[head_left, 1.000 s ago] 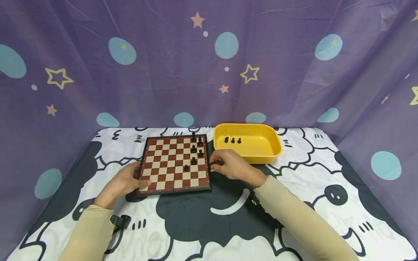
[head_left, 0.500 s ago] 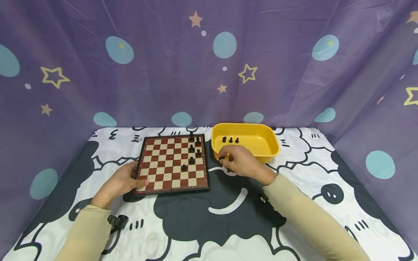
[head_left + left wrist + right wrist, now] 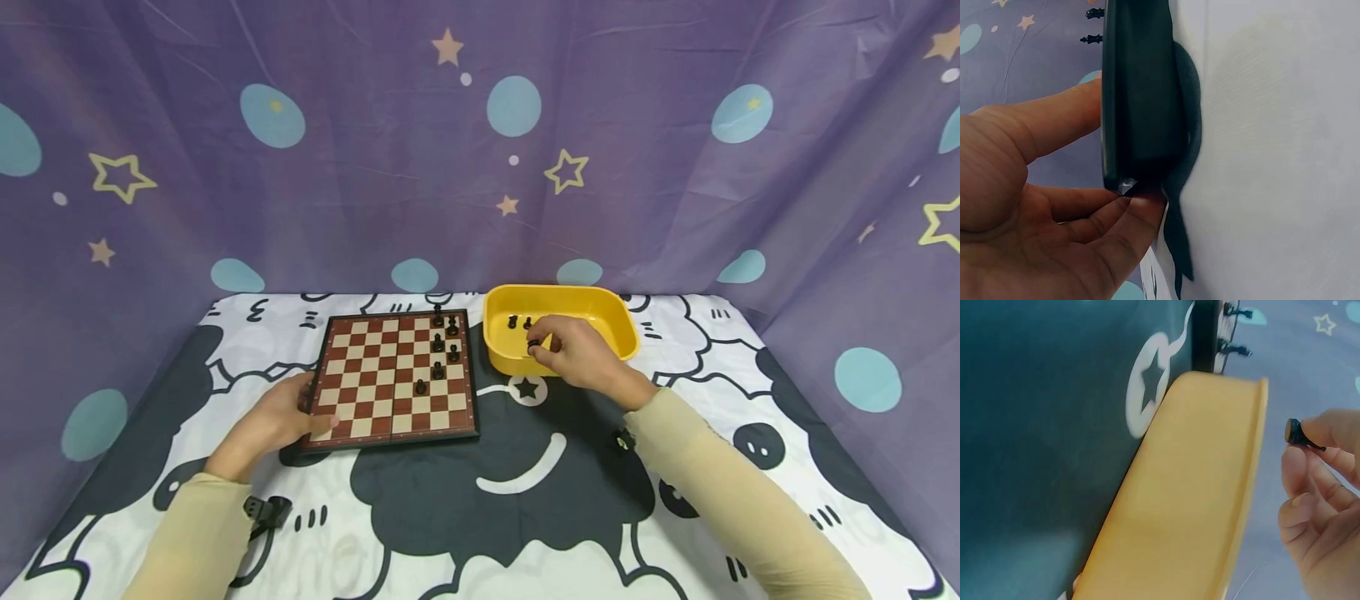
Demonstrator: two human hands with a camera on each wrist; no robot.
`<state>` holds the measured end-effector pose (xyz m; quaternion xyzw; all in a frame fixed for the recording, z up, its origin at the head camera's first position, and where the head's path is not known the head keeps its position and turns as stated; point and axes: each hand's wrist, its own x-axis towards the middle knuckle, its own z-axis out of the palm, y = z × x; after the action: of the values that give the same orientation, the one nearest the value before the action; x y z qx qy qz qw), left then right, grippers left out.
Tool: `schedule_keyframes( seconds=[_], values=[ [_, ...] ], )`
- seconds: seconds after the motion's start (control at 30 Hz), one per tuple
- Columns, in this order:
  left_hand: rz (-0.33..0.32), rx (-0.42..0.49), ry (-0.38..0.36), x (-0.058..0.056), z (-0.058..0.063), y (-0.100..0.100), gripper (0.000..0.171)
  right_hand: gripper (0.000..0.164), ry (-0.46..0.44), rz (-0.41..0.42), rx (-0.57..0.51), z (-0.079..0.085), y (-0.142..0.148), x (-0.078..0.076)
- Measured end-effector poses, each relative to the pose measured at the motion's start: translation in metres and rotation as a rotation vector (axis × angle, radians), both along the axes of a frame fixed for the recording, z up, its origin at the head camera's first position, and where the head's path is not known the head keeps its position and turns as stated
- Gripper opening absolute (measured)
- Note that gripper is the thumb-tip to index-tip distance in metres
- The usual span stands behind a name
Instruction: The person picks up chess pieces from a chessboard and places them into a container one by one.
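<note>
Pinching a black chess piece (image 3: 533, 342) between thumb and fingers of the right hand (image 3: 585, 354), above the near left part of the yellow tray (image 3: 607, 329), with the base sticking out from the grip. Gripping the chessboard (image 3: 363, 367) at its left edge, close to the near corner, with the left hand (image 3: 273, 417), thumb laid on top. On the board's right half, six black pieces (image 3: 438, 371). Inside the tray, toward the left, two small pieces (image 3: 512, 322) in view. Under everything, a patterned cloth (image 3: 517, 454); at the far side, a purple curtain (image 3: 450, 167).
</note>
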<state>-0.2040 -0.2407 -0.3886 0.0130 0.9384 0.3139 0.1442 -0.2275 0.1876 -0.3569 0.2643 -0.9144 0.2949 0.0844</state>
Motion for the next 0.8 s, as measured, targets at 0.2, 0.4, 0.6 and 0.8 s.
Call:
schedule_keyframes(
  seconds=[0.2, 0.4, 0.6, 0.8],
  values=[
    [0.001, -0.005, 0.0, -0.001, 0.0, 0.001, 0.091, 0.011, -0.005, -0.053, -0.007, -0.001, 0.013, -0.01],
    [-0.009, 0.012, 0.015, -0.001, -0.001, 0.001, 0.089, 0.013, -0.038, -0.076, -0.017, -0.005, 0.025, -0.021],
    [-0.006, 0.02, 0.015, -0.001, -0.001, 0.001, 0.088, 0.014, -0.048, -0.113, 0.019, -0.007, 0.031, -0.032],
    [0.001, 0.001, 0.004, -0.001, 0.0, 0.0, 0.09, 0.017, -0.028, -0.136, 0.076, -0.01, 0.036, -0.045]
  ],
)
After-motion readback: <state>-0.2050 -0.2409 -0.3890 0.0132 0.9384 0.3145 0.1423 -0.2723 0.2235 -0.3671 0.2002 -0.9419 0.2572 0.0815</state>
